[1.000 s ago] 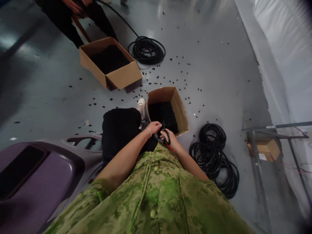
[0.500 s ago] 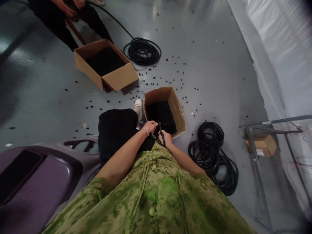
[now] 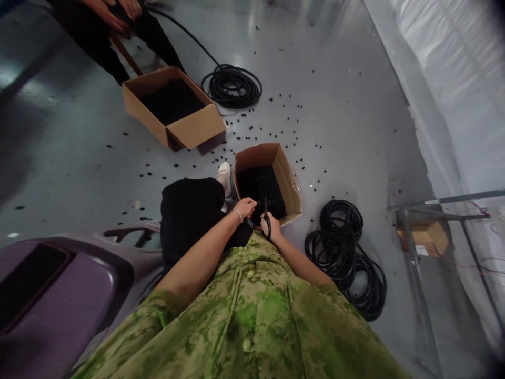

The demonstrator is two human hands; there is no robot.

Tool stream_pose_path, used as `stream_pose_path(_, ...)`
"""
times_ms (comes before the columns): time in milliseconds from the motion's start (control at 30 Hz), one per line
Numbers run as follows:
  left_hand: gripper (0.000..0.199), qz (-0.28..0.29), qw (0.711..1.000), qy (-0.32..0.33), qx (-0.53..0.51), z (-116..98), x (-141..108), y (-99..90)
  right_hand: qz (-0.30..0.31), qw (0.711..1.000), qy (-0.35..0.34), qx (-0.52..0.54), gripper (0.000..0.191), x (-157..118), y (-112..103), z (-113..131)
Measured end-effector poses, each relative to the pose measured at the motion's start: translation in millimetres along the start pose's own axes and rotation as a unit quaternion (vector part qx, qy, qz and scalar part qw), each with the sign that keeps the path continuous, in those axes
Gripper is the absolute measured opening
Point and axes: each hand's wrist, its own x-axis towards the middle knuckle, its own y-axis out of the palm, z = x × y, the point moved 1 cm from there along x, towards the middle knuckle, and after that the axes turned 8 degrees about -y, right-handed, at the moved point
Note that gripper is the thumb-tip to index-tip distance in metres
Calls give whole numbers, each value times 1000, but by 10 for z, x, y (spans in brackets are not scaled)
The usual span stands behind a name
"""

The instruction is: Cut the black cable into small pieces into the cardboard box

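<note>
My right hand (image 3: 272, 227) is wrapped round dark-handled scissors (image 3: 266, 215), their blades pointing up and away from me over the near edge of the box. Close on its left, my left hand (image 3: 246, 207) is closed in a pinch, with a small black piece (image 3: 258, 203) at the fingertips. Beneath that hand a dark shape shows, too dim to make out. Just beyond both hands stands an open cardboard box (image 3: 291, 181) holding a heap of small black pieces (image 3: 261, 184).
A second cardboard box (image 3: 197, 126) of black pieces stands near another person's hands (image 3: 114, 16). Black hose coils (image 3: 232, 87) lie beyond, with more coils (image 3: 343, 247) at right. Black bits dot the floor. A purple chair (image 3: 87, 295) bears a phone; a metal frame (image 3: 420, 284) stands right.
The scissors have swung more upright and moved slightly right, away from my left hand's fingertips. My left hand stays pinched, nearly in place.
</note>
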Motion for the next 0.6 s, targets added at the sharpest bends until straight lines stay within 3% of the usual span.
stream_pose_path(233,3,24,998,44,-25,-9,-88,25,20,999,26,-5,25,31,23,6)
stream_pose_path(433,26,118,988,2,-98,10,-189,39,26,999,7,32,29,7,31,10)
stream_pose_path(500,23,108,986,11,-128,-2,-188,24,26,997,19,66,31,-2,22,16)
stream_pose_path(600,10,38,987,34,-154,-31,-165,-11,38,992,41,109,35,-23,-5,44)
